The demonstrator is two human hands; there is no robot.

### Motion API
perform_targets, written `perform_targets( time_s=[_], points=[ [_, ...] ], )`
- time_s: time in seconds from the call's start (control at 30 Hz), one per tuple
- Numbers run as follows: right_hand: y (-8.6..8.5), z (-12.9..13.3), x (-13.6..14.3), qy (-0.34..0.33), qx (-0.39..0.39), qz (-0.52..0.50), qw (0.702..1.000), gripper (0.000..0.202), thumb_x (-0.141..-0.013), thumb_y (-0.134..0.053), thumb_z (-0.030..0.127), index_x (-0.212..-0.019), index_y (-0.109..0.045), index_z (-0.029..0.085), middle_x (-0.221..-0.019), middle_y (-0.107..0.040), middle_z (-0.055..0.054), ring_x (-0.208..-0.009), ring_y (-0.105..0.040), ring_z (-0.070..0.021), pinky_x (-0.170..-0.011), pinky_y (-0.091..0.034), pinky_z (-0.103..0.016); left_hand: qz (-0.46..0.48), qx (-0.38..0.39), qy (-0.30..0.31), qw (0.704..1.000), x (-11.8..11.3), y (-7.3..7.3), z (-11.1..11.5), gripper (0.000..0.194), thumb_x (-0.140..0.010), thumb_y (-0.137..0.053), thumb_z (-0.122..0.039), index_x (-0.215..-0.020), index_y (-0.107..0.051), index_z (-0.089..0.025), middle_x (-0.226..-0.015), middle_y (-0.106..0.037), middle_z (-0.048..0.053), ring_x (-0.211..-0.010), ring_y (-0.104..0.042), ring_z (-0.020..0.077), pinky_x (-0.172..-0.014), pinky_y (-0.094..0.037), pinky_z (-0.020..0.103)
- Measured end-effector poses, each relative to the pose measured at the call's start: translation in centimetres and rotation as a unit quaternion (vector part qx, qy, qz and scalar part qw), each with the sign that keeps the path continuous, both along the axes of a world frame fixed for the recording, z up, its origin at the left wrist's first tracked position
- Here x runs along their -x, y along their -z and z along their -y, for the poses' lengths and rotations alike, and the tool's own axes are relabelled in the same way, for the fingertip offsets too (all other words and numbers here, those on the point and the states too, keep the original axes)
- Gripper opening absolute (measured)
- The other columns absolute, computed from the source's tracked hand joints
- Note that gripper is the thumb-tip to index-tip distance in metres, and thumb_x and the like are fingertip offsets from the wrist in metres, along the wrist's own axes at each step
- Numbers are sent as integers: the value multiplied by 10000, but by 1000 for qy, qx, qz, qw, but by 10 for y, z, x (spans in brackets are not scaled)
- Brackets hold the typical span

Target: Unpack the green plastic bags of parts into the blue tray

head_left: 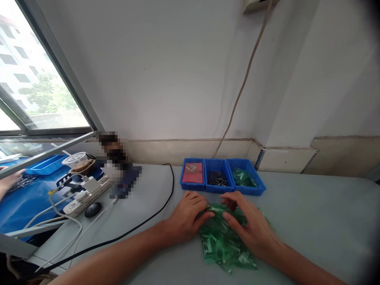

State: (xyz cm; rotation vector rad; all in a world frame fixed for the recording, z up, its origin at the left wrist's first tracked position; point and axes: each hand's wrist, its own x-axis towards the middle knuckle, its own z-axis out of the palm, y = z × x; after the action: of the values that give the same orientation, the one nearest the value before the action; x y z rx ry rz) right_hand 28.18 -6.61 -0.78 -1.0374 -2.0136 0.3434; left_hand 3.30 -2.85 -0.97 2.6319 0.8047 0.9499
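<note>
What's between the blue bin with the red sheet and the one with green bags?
In the head view, a third blue bin stands between them, holding small dark metal pieces.

White power strip (95,193): left, plugs seated. Black mouse (93,209): on the tabletop (311,221), right of the strip. Black cable (139,226): extends from near left toward the far edge. Lidded cup (77,160): beyond the strip. Window (49,75): far left

Packets (218,243) on table (311,221), before three bins (220,189).
</note>
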Motion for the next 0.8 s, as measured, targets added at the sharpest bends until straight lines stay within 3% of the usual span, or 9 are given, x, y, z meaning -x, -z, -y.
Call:
perform_targets(
  time_s=[0.13,0.27,0.63,0.8],
  points=[
    [0,1,-1,-29,-7,19,999,210,-1093,-523,281,-1296,-578,285,-1193,-671,-95,-1056,-680,-256,-878,-600,-385,12,-10,-7,1000,0,2,-1,486,-1151,-424,-460,-774,-539,-175,-816,-651,38,-851,-545,199,-811,-404,355],
    [5,-1,2,3,-31,20,999,48,-1089,-562,289,-1117,-598,273,-1000,-684,-51,-887,-693,-233,-759,-591,-346,23,-26,-17,999,-2,5,-3,489,-1140,-452,-472,-769,-558,-172,-792,-642,32,-837,-544,196,-804,-409,353],
    [6,-2,3,37,-3,1,999,118,-1097,-536,295,-1009,-609,263,-1147,-691,-84,-981,-722,-222,-798,-609,-316,47,1,-27,999,-3,3,-5,221,-1098,-590,-351,-992,-649,-167,-1035,-702,64,-956,-589,218,-874,-464,362],
    [9,0,0,51,65,-28,996,162,-1105,-523,392,-1064,-629,276,-1111,-750,-69,-925,-752,-215,-669,-596,-272,70,17,-42,997,-2,4,-4,217,-1090,-603,-344,-1235,-649,-191,-1133,-711,84,-1069,-618,245,-959,-500,394]
  ],
)
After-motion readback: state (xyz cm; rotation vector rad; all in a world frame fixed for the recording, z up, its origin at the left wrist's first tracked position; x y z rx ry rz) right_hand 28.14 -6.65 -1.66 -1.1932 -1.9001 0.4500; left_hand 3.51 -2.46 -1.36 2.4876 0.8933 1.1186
